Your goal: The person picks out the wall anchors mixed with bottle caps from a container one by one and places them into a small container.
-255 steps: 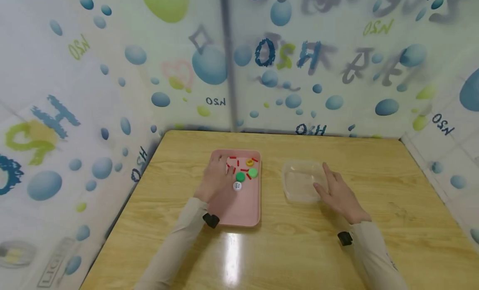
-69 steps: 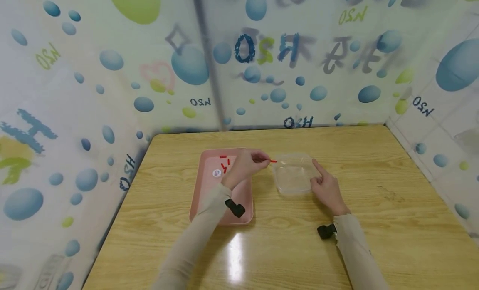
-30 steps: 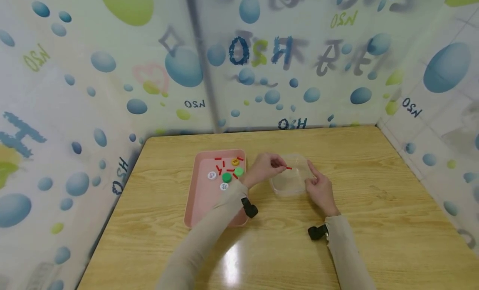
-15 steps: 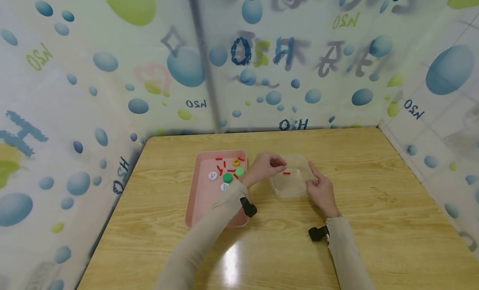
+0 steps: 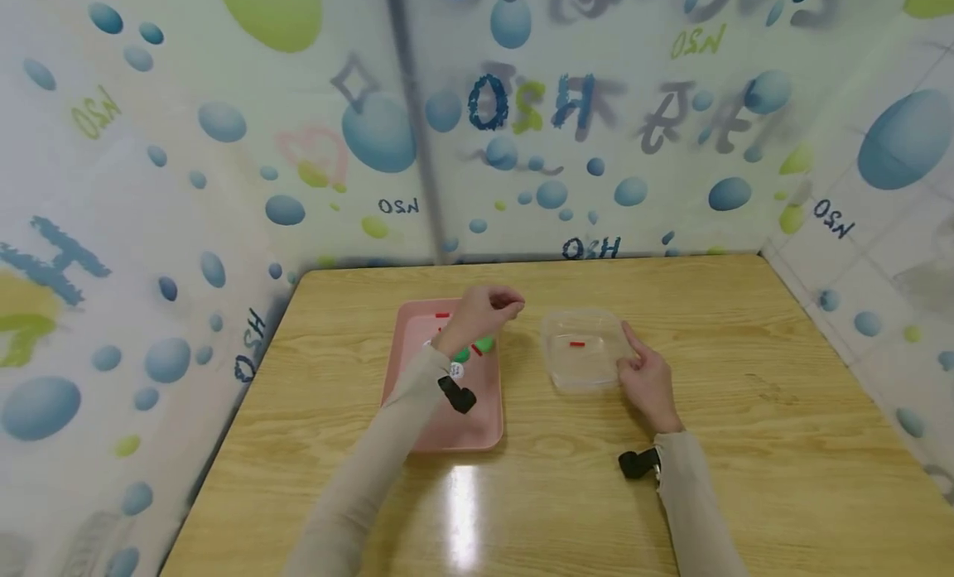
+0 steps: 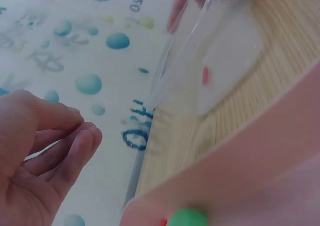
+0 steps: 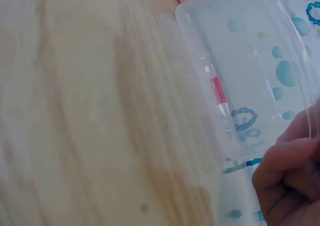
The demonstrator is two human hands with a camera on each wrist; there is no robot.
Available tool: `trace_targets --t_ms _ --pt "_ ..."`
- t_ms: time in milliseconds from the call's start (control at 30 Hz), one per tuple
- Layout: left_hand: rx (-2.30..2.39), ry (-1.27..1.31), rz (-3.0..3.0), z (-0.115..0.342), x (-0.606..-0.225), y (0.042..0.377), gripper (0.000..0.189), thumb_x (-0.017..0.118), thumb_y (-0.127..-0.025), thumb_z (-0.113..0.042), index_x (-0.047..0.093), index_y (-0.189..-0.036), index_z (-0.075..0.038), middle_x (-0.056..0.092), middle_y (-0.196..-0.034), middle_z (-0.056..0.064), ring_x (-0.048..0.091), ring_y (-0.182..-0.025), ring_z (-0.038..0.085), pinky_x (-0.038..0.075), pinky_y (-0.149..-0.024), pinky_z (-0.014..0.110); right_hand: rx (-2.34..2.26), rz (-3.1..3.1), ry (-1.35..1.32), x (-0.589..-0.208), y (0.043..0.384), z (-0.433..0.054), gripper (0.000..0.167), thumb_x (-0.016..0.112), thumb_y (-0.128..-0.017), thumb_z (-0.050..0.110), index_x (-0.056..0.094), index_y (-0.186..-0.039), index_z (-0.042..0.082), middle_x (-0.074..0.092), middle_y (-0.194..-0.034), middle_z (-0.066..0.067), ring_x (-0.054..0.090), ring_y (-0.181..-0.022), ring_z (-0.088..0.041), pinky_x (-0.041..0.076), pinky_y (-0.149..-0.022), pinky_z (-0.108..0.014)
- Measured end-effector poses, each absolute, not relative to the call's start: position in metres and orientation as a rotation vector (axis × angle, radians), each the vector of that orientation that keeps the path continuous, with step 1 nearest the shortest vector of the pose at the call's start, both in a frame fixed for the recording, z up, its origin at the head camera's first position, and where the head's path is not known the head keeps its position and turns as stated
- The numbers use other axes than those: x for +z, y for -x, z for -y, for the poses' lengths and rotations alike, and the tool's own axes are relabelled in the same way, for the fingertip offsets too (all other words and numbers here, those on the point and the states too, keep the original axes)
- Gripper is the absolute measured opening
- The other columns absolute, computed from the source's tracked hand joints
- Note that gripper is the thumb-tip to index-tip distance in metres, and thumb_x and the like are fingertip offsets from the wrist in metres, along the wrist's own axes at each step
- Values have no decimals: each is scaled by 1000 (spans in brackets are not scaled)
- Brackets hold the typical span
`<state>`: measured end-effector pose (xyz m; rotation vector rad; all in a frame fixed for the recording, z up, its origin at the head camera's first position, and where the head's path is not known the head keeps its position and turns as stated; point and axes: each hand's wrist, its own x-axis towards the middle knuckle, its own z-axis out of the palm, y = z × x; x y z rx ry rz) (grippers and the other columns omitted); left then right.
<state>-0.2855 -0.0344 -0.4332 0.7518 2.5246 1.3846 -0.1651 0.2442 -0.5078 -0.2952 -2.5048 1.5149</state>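
Observation:
A clear plastic container stands on the table with one short red stick lying on its floor. My right hand grips the container's right wall, its fingers bent around the rim in the right wrist view. Over the far right part of a pink tray hovers my left hand. Its fingers are curled, the tips meeting, and nothing shows between them in the left wrist view. Red sticks, a dark green cap, a light green cap and a white cap lie in the tray, partly hidden by that hand.
The wooden table meets a wall printed with blue bubbles along its far edge. Tray and container stand side by side with a narrow strip of table between them. Each wrist carries a small black camera.
A red stick that my left hand pinched over the container now lies inside it. The left hand has moved back left, over the tray. My right hand keeps its grip on the container.

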Motion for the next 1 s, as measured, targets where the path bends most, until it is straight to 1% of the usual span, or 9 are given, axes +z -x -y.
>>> trace_targets --t_ms 133,233,333,433,533,567,667,833,1000 --pt "1424 -717 -2532 53 -438 289 20 67 -99 -26 75 -111 -11 74 -107 17 70 -92 25 57 -75 28 1530 2513 293 -505 165 -244 68 50 -90 1 41 -155 22 29 -47 14 24 -42 -3 27 -40 -22" --pt "1423 -668 -2550 66 -441 290 19 67 -99 -26 75 -111 -13 75 -108 15 69 -92 25 57 -76 31 1544 2517 295 -505 165 -244 69 49 -90 1 41 -155 22 30 -46 14 24 -41 -3 28 -39 -22" --pt "1451 -621 -2535 79 -442 290 21 66 -100 -24 74 -115 -12 74 -110 14 68 -91 35 58 -76 40 1562 2515 302 -504 165 -244 70 49 -90 1 41 -155 23 34 -44 14 29 -37 -4 31 -38 -22" --pt "1472 -577 -2524 90 -444 291 24 65 -101 -24 73 -119 -11 73 -113 12 66 -93 41 58 -75 40 1592 2506 303 -503 164 -243 70 49 -90 0 40 -155 25 38 -43 13 34 -34 -5 33 -37 -24" --pt "1415 -511 -2591 101 -446 292 23 66 -100 -30 74 -118 -17 74 -111 3 67 -92 38 56 -72 33 1601 2501 294 -502 163 -243 70 49 -91 0 39 -156 25 40 -44 11 36 -33 -6 34 -36 -24" --pt "1383 -489 -2627 104 -446 293 22 66 -100 -31 75 -117 -20 74 -109 0 68 -96 33 56 -74 29 1604 2500 294 -502 163 -242 70 49 -91 0 39 -156 26 41 -44 11 36 -33 -6 34 -36 -24" --pt "1278 -449 -2731 111 -448 294 20 67 -99 -36 75 -113 -25 74 -102 -5 70 -93 26 56 -74 30 1609 2501 284 -501 163 -242 70 49 -92 0 38 -156 26 41 -45 10 37 -32 -6 35 -37 -24" --pt "1267 -464 -2763 117 -453 296 21 69 -98 -30 76 -114 -18 76 -97 -1 71 -86 21 58 -74 34 1641 2500 295 -500 163 -242 69 49 -93 1 37 -156 27 41 -45 10 39 -33 -7 36 -37 -25" --pt "1260 -427 -2774 120 -458 296 19 71 -97 -26 78 -111 -16 77 -102 2 68 -88 19 59 -79 33 1614 2511 322 -503 164 -243 70 49 -92 0 38 -156 27 41 -45 11 39 -34 -7 36 -37 -25"
